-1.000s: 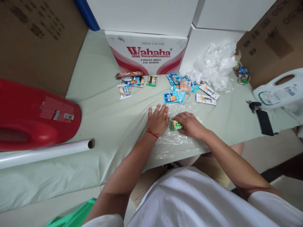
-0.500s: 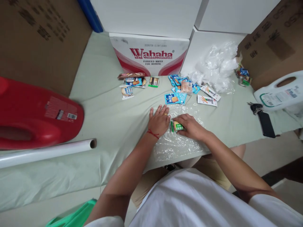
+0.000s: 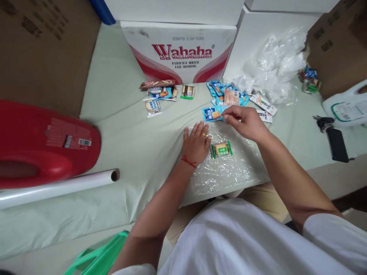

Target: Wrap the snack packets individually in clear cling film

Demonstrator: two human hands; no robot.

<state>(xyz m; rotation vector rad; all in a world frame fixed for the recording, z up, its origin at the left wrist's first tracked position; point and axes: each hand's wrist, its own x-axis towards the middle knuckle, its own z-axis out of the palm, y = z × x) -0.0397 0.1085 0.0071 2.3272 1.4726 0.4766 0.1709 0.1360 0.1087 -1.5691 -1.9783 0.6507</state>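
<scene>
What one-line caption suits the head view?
Left hand flat on plastic wrap beside green-edged snack; right hand reaches blue packet.

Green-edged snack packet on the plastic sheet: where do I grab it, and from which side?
Probably pinch the green-edged snack packet by its right crimped end, coming from the right. It lies flat on the clear plastic sheet, its left end close to the left hand; the right hand hovers beyond, over the blue packets.

head cam: worn on your head | faces forward and down, close over the pale green cloth-covered table (image 3: 129, 126) | white-and-red Wahaha cardboard box (image 3: 180, 49) at 12 o'clock | single view, nothing shared
</scene>
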